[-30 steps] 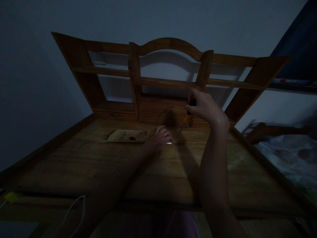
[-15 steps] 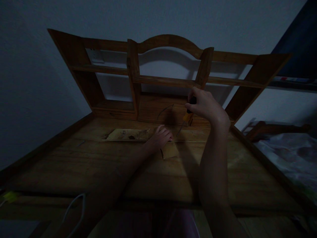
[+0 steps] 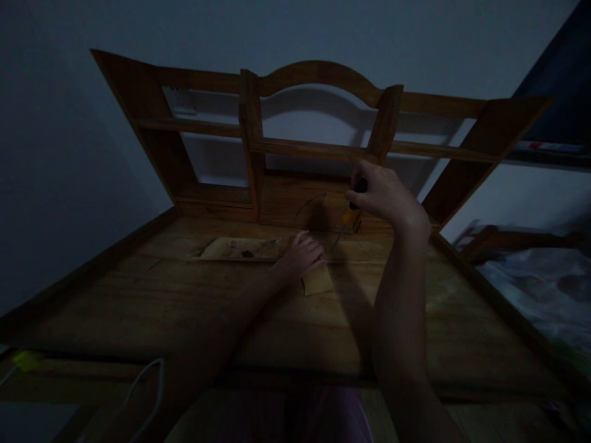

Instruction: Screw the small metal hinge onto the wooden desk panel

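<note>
The screwdriver (image 3: 350, 215) is coloured yellow and black; the bench (image 3: 184, 307) is streaked brown; the wall (image 3: 286, 31) is tinted blue-grey.

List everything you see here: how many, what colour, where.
Desk: 1, brown wood, centre
Shelf unit: 1, brown wood, desk's far side
Screwdriver: 1, yellow-black, right of centre
Small flat piece: 1, tan, mid-desk
Rough strip: 1, tan, dark-patched, left of centre
Cord: 1, white, lower left
Blurred object: 1, yellow, lower-left corner
Heap: 1, whitish, far right
Wooden frame: 1, brown, right
Unclear surface: 1, dark blue, upper right
Wall fitting: 1, pale, upper left
Wall: at least 1, bluish-grey, background
Clothing: 1, purplish, bottom centre
Left hand: 1, at small flat piece
Right hand: 1, around screwdriver
</note>
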`<action>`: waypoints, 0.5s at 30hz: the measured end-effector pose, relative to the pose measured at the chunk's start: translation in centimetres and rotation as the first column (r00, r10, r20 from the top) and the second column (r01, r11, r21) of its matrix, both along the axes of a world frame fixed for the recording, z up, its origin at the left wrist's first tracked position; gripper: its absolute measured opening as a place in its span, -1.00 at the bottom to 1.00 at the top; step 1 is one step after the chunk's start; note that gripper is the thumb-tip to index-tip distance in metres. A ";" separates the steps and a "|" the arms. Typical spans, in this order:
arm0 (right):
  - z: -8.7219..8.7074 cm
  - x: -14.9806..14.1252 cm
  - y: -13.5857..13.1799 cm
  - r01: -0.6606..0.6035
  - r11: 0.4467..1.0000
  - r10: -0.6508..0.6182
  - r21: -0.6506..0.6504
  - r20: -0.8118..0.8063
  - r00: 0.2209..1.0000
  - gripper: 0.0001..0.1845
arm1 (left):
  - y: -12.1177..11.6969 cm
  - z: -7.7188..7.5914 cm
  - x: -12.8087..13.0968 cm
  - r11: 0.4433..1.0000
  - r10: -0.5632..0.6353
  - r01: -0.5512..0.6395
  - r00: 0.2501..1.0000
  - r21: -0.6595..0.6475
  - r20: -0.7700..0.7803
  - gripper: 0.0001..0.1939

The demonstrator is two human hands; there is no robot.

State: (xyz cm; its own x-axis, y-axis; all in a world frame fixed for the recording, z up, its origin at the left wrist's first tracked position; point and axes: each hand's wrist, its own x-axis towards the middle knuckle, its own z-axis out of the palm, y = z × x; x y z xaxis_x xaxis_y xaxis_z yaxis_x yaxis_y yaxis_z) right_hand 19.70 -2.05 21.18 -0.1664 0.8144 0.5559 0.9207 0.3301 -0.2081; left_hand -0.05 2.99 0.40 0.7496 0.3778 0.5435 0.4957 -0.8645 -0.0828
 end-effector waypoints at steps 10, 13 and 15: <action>-0.1 0.3 0.0 -0.007 1.000 0.007 -0.007 -0.008 1.000 -0.87 | 0.6 -0.8 -0.7 0.980 -0.062 0.074 0.995 -0.182 0.075 -0.84; 0.0 0.4 0.1 -0.008 1.000 0.008 -0.026 -0.009 1.000 -0.85 | 0.7 -0.7 -0.6 0.978 -0.053 0.065 0.996 -0.196 0.068 -0.83; 0.0 0.5 0.1 -0.012 1.000 0.012 -0.025 -0.002 1.000 -0.84 | 0.6 -0.5 -0.5 0.979 -0.041 0.053 0.997 -0.196 0.065 -0.83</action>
